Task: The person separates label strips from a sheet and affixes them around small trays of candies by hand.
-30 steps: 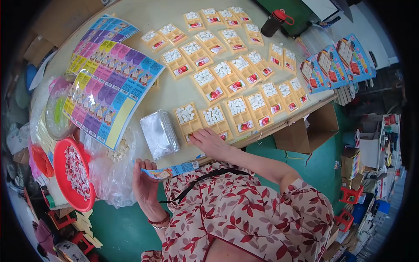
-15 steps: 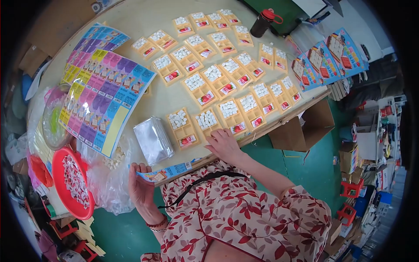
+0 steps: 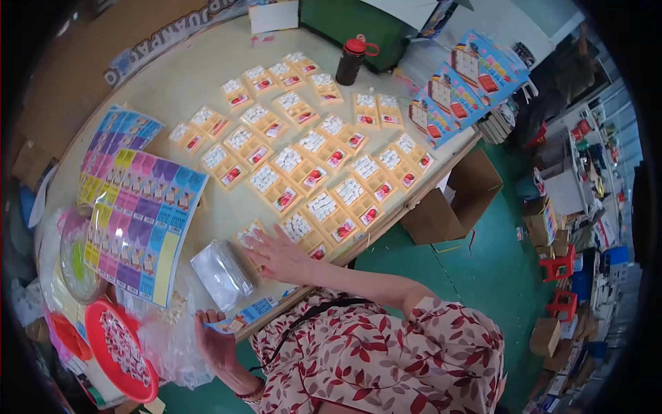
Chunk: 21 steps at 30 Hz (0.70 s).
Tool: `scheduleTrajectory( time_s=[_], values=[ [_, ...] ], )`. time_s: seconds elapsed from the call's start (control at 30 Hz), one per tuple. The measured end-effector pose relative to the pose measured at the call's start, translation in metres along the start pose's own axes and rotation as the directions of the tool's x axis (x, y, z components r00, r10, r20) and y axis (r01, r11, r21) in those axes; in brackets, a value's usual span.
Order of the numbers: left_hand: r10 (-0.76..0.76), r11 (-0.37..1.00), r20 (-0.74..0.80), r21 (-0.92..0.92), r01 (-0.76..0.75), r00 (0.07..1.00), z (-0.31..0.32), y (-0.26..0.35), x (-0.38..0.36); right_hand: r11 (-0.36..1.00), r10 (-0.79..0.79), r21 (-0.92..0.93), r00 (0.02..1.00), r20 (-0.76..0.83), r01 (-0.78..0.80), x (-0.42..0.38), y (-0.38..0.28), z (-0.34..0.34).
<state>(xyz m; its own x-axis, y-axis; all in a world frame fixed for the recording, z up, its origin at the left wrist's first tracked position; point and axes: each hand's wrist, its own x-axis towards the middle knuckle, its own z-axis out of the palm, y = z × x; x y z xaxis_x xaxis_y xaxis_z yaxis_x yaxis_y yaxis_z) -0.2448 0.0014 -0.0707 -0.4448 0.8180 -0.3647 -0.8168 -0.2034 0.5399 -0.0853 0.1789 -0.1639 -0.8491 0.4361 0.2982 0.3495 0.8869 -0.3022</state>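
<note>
My left hand (image 3: 215,345) is at the table's front edge, its fingers closed on a blue printed card strip (image 3: 245,317). My right hand (image 3: 276,257) lies with fingers spread over a yellow tray (image 3: 249,233) of white pieces, covering much of it. Just right of that hand is another such tray (image 3: 300,228) with a strawberry picture in one compartment. Several similar trays stand in rows farther back. A stack of clear plastic bags (image 3: 222,276) lies between my two hands.
Colourful printed sheets (image 3: 141,221) lie at the left, above a red basin (image 3: 121,350) of small wrapped pieces. A dark bottle with a red lid (image 3: 350,63) stands at the back. Blue printed cards (image 3: 452,93) are stacked at the right corner, above a cardboard box (image 3: 452,200).
My right hand has moved left onto the tray nearest the bags, and its fingers have spread. My left hand keeps the card strip. The camera view has shifted.
</note>
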Motion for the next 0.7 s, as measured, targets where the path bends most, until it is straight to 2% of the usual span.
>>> scheduleTrajectory(
  time_s=[0.2, 0.3, 0.37, 0.4, 0.43, 0.5, 0.57, 0.63, 0.7],
  values=[
    [0.014, 1.0, 0.013, -0.004, -0.014, 1.0, -0.008, 0.001, -0.001, 0.999, 0.036, -0.034, 0.998, 0.06, -0.034, -0.006, 0.003, 0.024],
    [0.003, 1.0, -0.089, 0.009, -0.002, 0.996, -0.004, -0.001, -0.004, 0.998, 0.03, 0.051, 0.994, 0.103, -0.035, -0.012, 0.005, 0.018],
    [-0.026, 1.0, -0.022, -0.011, 0.025, 0.999, -0.005, 0.001, -0.003, 0.995, 0.062, 0.081, 0.998, 0.021, -0.063, -0.021, 0.011, -0.002],
    [-0.014, 1.0, 0.046, -0.005, 0.015, 0.999, -0.008, 0.002, -0.002, 0.978, 0.146, 0.156, 0.989, -0.031, -0.14, -0.032, 0.015, -0.017],
    [-0.014, 1.0, 0.026, 0.005, 0.014, 1.0, -0.01, 0.004, -0.001, 0.952, 0.23, 0.226, 0.97, -0.081, -0.206, -0.045, 0.024, -0.033],
    [-0.018, 0.999, 0.058, -0.042, 0.02, 0.998, -0.012, 0.006, 0.001, 0.955, 0.288, 0.16, 0.911, -0.296, -0.25, -0.068, 0.04, -0.06],
    [-0.023, 0.999, 0.027, -0.027, 0.024, 0.999, -0.01, 0.003, 0.006, 0.896, 0.436, 0.201, 0.868, -0.237, -0.395, -0.087, 0.05, -0.073],
    [-0.025, 1.0, -0.035, 0.001, 0.025, 0.999, -0.008, 0.001, 0.01, 0.901, 0.425, 0.189, 0.881, -0.207, -0.39, -0.099, 0.046, -0.079],
    [-0.024, 1.0, -0.024, -0.014, 0.023, 0.999, -0.007, -0.003, 0.014, 0.911, 0.397, 0.19, 0.902, -0.171, -0.365, -0.098, 0.038, -0.076]
  ],
)
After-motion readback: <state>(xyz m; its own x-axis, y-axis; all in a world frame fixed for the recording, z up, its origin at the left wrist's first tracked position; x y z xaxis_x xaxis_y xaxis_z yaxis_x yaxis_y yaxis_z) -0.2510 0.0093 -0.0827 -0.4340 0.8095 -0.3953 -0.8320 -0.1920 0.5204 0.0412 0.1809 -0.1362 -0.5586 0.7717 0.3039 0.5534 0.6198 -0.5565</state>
